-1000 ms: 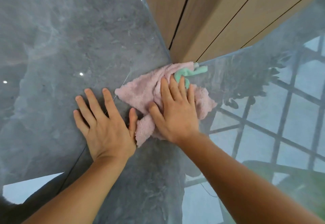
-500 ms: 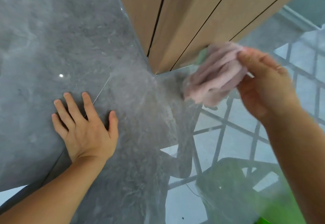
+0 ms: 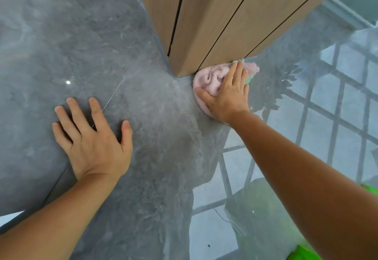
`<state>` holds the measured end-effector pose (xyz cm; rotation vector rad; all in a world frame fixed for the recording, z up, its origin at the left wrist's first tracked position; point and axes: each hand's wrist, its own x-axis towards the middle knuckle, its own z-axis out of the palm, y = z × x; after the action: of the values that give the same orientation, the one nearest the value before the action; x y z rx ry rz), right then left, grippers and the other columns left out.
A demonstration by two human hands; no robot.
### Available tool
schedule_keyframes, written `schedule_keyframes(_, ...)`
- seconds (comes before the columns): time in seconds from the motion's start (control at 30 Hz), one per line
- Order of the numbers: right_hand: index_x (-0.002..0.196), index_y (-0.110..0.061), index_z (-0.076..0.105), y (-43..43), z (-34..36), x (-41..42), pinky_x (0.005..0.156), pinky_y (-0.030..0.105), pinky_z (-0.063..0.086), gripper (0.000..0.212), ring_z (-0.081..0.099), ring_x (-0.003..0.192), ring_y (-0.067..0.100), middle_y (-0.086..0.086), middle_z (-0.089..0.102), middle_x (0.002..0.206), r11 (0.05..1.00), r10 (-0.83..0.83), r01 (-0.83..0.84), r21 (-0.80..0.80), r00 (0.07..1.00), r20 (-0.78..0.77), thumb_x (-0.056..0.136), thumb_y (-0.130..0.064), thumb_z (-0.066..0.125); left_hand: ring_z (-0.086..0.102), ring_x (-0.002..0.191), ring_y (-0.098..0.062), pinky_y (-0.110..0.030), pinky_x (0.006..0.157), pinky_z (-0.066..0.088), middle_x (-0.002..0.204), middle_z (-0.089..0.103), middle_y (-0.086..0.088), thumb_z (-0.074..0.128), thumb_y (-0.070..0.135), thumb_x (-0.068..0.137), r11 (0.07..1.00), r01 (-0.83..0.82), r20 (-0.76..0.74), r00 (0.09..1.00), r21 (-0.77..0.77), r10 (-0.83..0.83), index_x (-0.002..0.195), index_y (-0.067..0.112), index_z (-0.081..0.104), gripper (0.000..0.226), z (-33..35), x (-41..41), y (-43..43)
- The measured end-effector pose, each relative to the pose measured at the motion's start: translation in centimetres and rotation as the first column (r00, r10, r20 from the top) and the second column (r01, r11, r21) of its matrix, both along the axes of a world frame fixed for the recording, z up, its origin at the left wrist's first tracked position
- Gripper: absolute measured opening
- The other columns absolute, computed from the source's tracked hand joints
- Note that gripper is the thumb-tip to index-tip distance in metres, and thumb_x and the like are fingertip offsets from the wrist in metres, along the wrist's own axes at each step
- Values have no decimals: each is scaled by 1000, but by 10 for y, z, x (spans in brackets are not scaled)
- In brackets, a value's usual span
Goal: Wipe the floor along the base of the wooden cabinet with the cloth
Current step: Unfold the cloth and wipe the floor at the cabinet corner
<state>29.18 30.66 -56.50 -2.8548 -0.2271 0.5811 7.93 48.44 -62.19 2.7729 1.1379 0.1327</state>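
A glossy grey stone floor (image 3: 67, 41) fills the scene, its polish mirroring a gridded window (image 3: 337, 120) and dark foliage on the right side. Nearest the camera, two bare forearms reach forward from the lower edge, and a scrap of bright green (image 3: 302, 254) shows at the bottom right corner. The left hand (image 3: 96, 143) lies flat on the tile, palm down, fingers spread wide and thumb angled out to the right, holding nothing; a thin grout line (image 3: 111, 99) runs under its fingers. Further out, the right arm stretches diagonally up and left to the right hand (image 3: 228, 94), which presses palm down on a bunched pink cloth (image 3: 210, 76), fingers extended together toward the cabinet and thumb hooked around the cloth's near left edge. A mint-green trim (image 3: 248, 80) peeks out beyond the fingertips. The cloth sits on the floor just right of the corner of the wooden cabinet (image 3: 212, 20), its far edge touching the cabinet's base. Beyond, the cabinet's pale wood panels rise, divided by narrow dark seams.
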Motion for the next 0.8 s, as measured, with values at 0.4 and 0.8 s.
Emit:
schedule_keyframes(0.4, 155, 1, -1, -63, -22, 68, 123, 53, 2, 109, 0, 153, 30, 18, 5, 166, 914, -337, 369, -169, 922, 190, 85, -77, 28, 17, 148, -57, -69, 116, 14, 161, 20, -35, 30, 58, 94, 999, -14, 65, 998, -38, 16, 154, 8, 23, 79, 0, 1, 0)
schedule_keyframes(0.8, 157, -6, 8, 55, -23, -137, 122, 57, -2, 85, -3, 154, 34, 18, 5, 166, 892, 450, -450, -32, 882, 141, 95, -59, 34, 15, 150, -54, -64, 120, 12, 162, 20, -34, 40, 49, 87, 999, -21, -45, 999, -32, 19, 156, 5, 26, 83, 5, 2, 1)
